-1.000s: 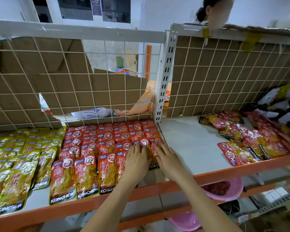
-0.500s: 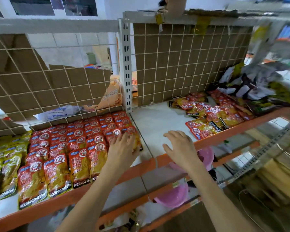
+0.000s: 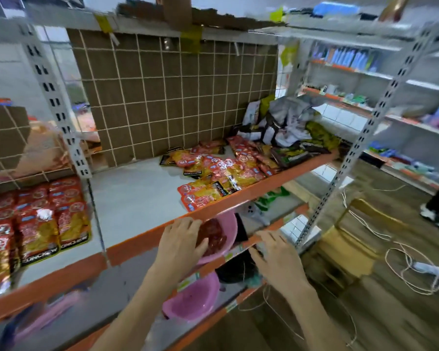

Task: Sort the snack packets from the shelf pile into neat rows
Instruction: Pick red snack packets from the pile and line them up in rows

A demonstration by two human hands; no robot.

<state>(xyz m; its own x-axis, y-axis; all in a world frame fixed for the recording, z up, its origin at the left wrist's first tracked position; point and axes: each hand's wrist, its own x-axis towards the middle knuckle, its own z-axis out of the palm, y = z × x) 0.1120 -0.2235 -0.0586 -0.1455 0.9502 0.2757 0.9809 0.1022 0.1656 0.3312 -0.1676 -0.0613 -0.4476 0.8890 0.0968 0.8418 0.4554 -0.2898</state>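
A loose pile of red and yellow snack packets [image 3: 221,171] lies on the right part of the shelf [image 3: 134,196], with grey, white and green packets [image 3: 289,125] heaped behind it. Neat rows of red packets [image 3: 36,221] fill the shelf's left bay. My left hand [image 3: 180,239] hovers in front of the orange shelf edge [image 3: 238,198], fingers spread and holding nothing. My right hand [image 3: 276,257] floats lower and to the right, also with nothing in it. Both hands are short of the pile.
Pink bowls [image 3: 221,236] [image 3: 190,297] sit on the lower shelves under my hands. A slotted grey upright [image 3: 360,138] stands at the shelf's right end. White cables [image 3: 416,267] lie on the wooden floor, and a person's shoe [image 3: 433,216] shows at far right.
The view has swung right from the sorted rows toward the pile. Both hands left the row packets and drifted right, off the shelf surface to in front of its edge.
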